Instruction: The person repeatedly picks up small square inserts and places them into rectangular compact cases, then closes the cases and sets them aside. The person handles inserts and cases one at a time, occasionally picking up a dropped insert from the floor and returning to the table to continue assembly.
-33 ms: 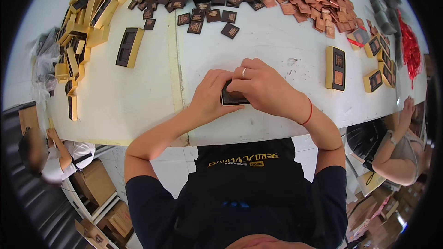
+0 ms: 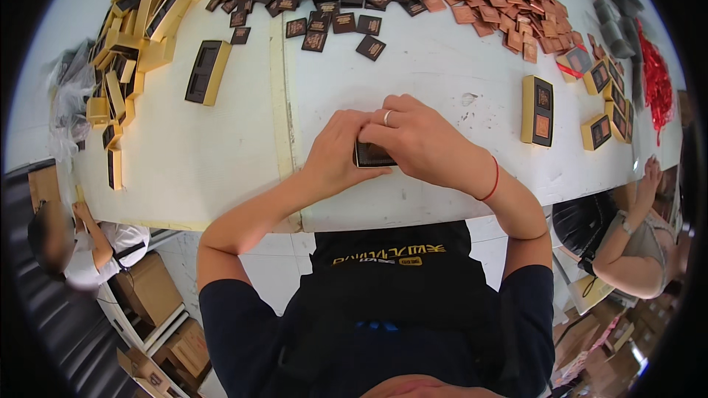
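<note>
My left hand grips a small box with a dark inside and a pale rim, just above the table in front of me. Over the box's top and right end lies my right hand, its fingers curled and closed. Their tips are hidden, so whatever they may pinch does not show. A gold box with a black two-hollow insert lies to the left. At the right, another gold box holds one dark square and one copper square.
Dark wrapped squares and copper wrapped squares are heaped at the back. Gold boxes pile up far left. Several filled boxes stand right, near red ribbon. People sit at both sides.
The fingers of my right hand have shifted very slightly over the box. My left hand keeps its grip.
</note>
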`<state>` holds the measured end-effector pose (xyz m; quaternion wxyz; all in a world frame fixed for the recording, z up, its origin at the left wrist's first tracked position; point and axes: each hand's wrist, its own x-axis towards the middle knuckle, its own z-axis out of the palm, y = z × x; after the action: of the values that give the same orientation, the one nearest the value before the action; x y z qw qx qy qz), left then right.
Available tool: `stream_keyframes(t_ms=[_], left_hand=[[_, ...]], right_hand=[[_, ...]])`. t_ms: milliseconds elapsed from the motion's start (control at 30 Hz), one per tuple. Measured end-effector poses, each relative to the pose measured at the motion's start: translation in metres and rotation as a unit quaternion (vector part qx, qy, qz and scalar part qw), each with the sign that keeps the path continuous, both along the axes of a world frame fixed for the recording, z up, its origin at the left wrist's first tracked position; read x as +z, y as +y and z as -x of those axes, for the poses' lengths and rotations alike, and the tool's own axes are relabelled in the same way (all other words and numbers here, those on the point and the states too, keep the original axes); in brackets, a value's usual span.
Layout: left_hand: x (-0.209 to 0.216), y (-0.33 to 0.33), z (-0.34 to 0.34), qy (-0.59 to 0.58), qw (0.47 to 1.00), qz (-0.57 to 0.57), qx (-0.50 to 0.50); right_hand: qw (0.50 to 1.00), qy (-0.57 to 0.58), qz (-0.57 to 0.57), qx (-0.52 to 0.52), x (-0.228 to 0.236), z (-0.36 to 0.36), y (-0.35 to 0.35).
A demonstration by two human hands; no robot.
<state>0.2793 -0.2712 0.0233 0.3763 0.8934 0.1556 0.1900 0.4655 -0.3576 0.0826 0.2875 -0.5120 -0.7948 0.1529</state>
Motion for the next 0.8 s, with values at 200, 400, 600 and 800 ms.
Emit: stream_keyframes(t_ms=[200, 400, 600, 800], left_hand=[[-0.003, 0.0, 0.008, 0.014, 0.999, 0.047, 0.002], [0.002, -0.001, 0.012, -0.114, 0.99, -0.079, -0.011], [0.006, -0.009, 0.015, -0.084, 0.953, -0.282, -0.065], [0.011, -0.012, 0.017, -0.074, 0.958, -0.27, -0.055]], right_hand=[[0.993, 0.064, 0.093, 0.02, 0.007, -0.001, 0.013], [0.975, 0.16, -0.051, -0.143, 0.017, -0.032, 0.028], [0.963, 0.002, -0.041, -0.266, -0.03, -0.03, 0.071], [0.959, -0.057, -0.051, -0.273, -0.054, -0.032, 0.086]])
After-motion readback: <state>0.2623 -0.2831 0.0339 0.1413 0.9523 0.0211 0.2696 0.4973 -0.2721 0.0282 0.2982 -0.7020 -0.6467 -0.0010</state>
